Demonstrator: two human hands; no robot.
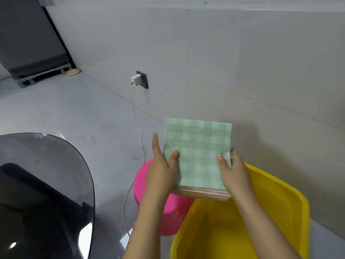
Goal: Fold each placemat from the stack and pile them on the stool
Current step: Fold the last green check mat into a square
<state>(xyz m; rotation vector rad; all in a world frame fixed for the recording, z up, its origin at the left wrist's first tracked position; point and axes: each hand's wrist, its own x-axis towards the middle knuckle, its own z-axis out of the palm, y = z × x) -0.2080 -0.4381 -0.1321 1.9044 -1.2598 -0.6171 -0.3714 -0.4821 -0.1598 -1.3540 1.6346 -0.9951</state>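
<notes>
Head view: left hand (162, 170) and right hand (234, 171) grip a folded placemat pile (197, 154) from both sides, thumbs on top, above pink stool (141, 182). Yellow tub (280, 199) looks empty; likely near done.

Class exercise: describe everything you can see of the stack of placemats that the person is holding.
The stack of placemats is a squarish pile; its top mat is pale green with a white check and looks like thin cloth. Pinkish and tan layer edges show along the near side. It is held roughly level in the air, above the pink stool and the yellow tub. The left hand and right hand grip opposite sides, thumbs resting on top.
</notes>
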